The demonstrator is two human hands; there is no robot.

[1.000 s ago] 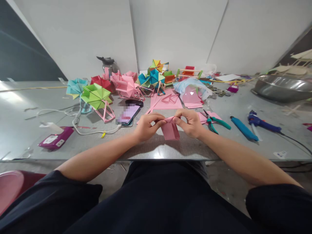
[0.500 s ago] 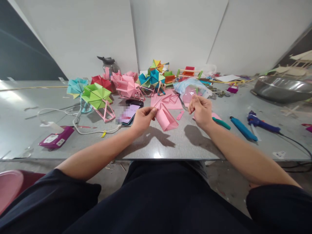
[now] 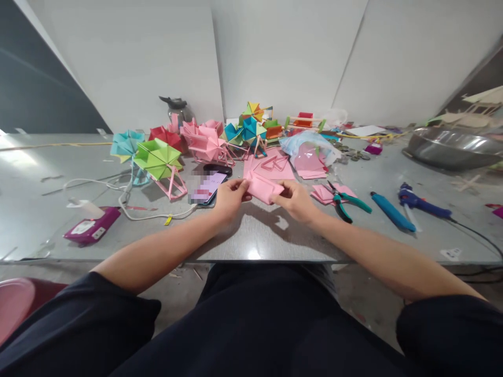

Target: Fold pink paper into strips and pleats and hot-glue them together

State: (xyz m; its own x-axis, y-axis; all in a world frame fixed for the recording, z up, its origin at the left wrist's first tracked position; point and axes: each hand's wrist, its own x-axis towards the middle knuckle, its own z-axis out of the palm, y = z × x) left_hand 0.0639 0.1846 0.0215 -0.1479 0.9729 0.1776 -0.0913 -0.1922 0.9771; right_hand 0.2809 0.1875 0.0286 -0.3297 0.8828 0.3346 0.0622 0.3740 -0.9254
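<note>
A folded piece of pink paper (image 3: pixel 261 189) is held just above the grey table, between my two hands. My left hand (image 3: pixel 231 197) pinches its left end with thumb and fingers. At its right end, my right hand (image 3: pixel 294 200) grips the lower corner. Behind it lie pink sheets with a pink triangular frame (image 3: pixel 274 161) on top. To the right of my right hand, teal-handled pliers (image 3: pixel 346 200) rest against small pink paper pieces (image 3: pixel 323 193). A phone (image 3: pixel 208 187) with a lit screen lies left of my left hand.
Paper wheels on stands, one of them green (image 3: pixel 157 158), crowd the back left. A plastic bag (image 3: pixel 310 148) sits behind my right hand. Further right are a blue tool (image 3: pixel 393 211), a glue gun (image 3: pixel 423 202) and a metal bowl (image 3: pixel 451 149). A purple power block (image 3: pixel 92 226) with white cable lies left.
My right hand has come left and down from above the pliers and taken hold of the pink paper. The paper has turned flatter in my left hand. The pliers now show fully.
</note>
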